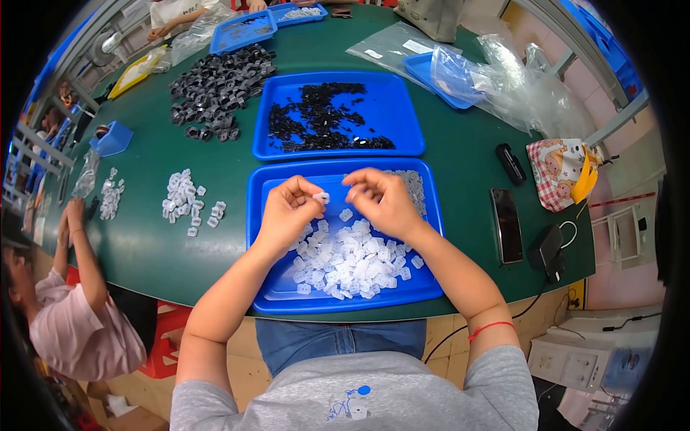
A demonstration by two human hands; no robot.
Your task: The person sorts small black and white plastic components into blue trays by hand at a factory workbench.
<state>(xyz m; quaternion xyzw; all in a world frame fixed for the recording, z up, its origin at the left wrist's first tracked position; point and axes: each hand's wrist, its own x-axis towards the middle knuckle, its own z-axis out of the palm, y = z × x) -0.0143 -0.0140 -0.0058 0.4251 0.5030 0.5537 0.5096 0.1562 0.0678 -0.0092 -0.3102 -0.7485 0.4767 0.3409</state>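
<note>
Over the near blue tray (256, 273), my left hand (286, 214) pinches a small white translucent plastic piece (321, 197) between thumb and fingertips. My right hand (389, 205) is just to its right, fingers curled together; whatever they may hold is too small to make out. Below both hands, a heap of similar white pieces (352, 262) fills the tray's middle and front. Small greyish pieces (414, 188) lie in its far right corner, partly behind my right hand. Directly beyond stands a second blue tray (402, 108) with many tiny black parts (316, 108) scattered in it.
Loose white pieces (181, 195) lie left of the tray; dark ring-like parts (215, 86) are heaped beyond. A phone (507, 226), black device (510, 164) and patterned pouch (557, 172) sit right. Plastic bags (496, 79) cover the far right. A co-worker (86, 316) sits left.
</note>
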